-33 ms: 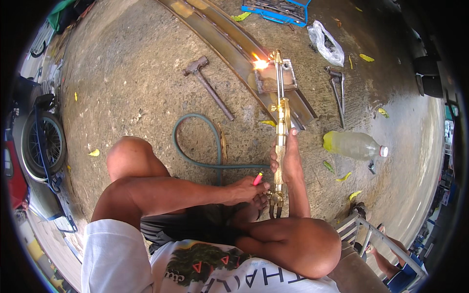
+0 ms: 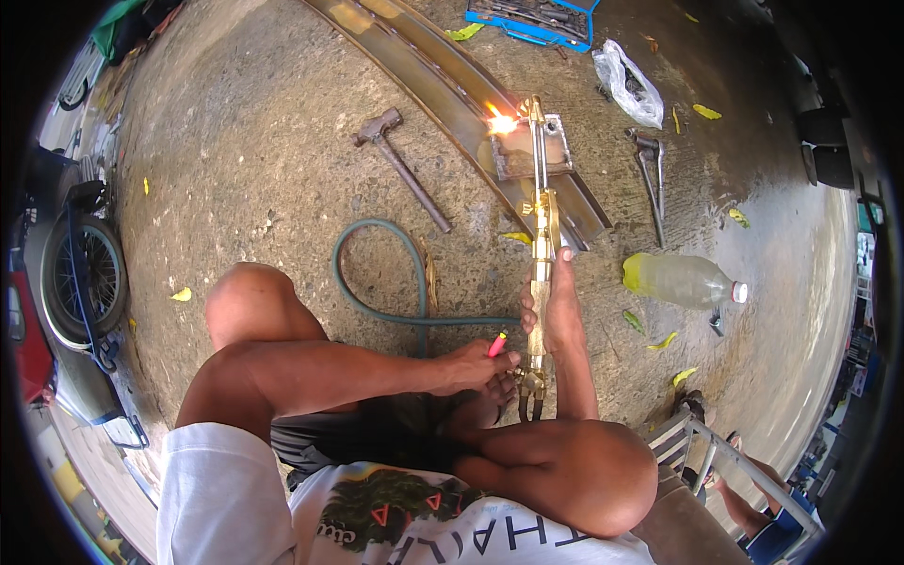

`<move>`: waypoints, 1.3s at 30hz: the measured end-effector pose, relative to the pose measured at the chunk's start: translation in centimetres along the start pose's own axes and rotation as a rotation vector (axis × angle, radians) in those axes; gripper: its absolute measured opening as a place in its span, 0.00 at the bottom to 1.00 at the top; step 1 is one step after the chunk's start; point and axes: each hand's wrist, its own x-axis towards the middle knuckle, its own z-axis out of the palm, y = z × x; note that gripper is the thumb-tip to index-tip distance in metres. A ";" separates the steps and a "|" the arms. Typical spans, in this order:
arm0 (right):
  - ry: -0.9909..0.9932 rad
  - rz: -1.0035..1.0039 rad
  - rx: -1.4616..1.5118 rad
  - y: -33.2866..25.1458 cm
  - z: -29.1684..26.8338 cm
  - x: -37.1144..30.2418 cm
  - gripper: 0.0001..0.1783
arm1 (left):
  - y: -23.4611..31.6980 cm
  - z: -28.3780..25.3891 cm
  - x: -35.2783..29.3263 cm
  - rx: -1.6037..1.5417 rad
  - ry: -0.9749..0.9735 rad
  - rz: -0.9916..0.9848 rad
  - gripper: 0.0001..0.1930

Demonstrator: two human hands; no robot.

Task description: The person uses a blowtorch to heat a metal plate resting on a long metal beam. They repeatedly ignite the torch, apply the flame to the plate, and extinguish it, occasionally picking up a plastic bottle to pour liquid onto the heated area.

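My right hand is wrapped round the handle of a brass cutting torch, its thumb lying along the side. The torch points away from me, and a bright flame burns at its tip, over a small rusty steel plate. That plate lies on a long steel channel. My left hand grips a pink lighter, with its fingers at the valve knobs on the torch's rear end. Two dark hoses leave the torch there. Glare hides the exact spot the flame meets.
A hammer lies left of the channel, near a looped green hose. Rightward are wrenches, a plastic bottle of yellowish liquid and a clear plastic bag. A blue toolbox sits far ahead; a motorcycle wheel stands far left.
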 end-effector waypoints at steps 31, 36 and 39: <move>0.040 -0.002 0.011 -0.5 -0.7 0.3 0.40 | 13.8 -4.2 4.4 -0.004 0.497 0.642 0.19; 0.043 -0.002 -0.001 -0.5 -0.6 0.3 0.39 | 13.7 -4.3 4.5 0.013 0.503 0.632 0.18; 0.036 0.000 0.003 -0.6 -0.7 0.2 0.39 | 13.7 -4.1 4.5 -0.010 0.499 0.643 0.18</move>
